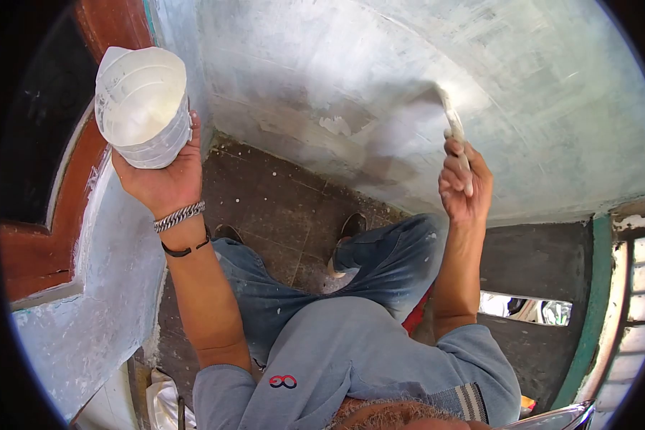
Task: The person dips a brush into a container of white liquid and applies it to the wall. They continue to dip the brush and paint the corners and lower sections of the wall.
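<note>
Tub [154, 148], far left, sits in the cupped left hand [163, 179], palm underneath, fingers up its right side. Its wall looks thin and flexible, so probably light, most of the weight being the white paste [140, 107]; best supported from below, since squeezing could buckle it. On the right, the right hand [467, 179] is curled around the handle of a tool [453, 118], brush or scraper, I cannot tell. It seems light and stiff, perhaps slippery with its white coating; mid-handle suits. Its far end is at or near the wall [301, 72]; contact is unclear. Counted: one tub, one tool, one chain bracelet [180, 216] and one black band [186, 251] on the left wrist, two shoes, nearer, on the floor [265, 197].
</note>
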